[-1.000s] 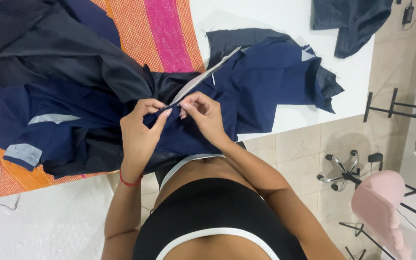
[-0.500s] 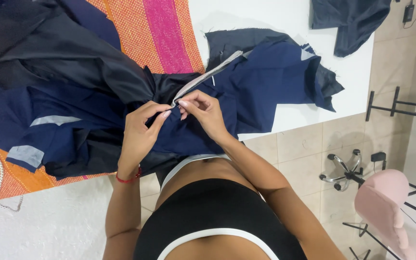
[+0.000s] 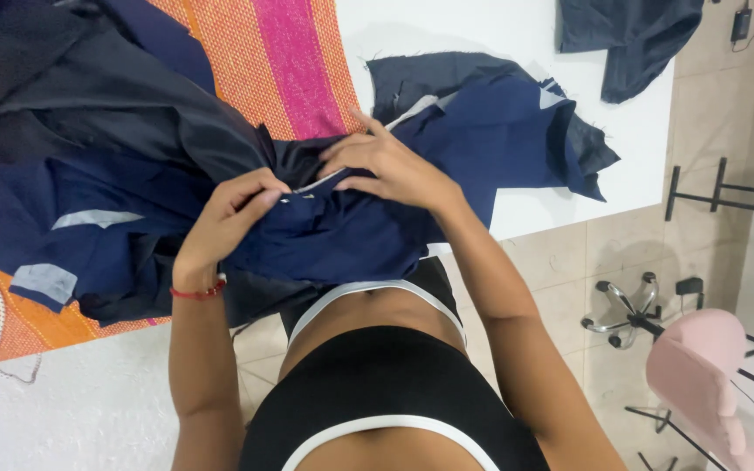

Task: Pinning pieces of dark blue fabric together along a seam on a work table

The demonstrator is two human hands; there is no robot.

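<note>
Both hands are raised before the chest, the left hand (image 3: 236, 212) curled and the right hand (image 3: 386, 166) bent at the wrist, each pinching the navy fabric (image 3: 351, 240) that spills off the desk (image 3: 517, 52) edge

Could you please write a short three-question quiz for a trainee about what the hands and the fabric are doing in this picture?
1. True or false: both hands grip the navy fabric.
2. Which wrist wears the red bracelet? A) left B) right C) neither
3. What lies under the fabric pile on the left side of the white table?

Key
1. True: the left hand and the right hand pinch it on either side of a pale strip along its edge.
2. A.
3. A woven cloth striped pink and orange.
</note>
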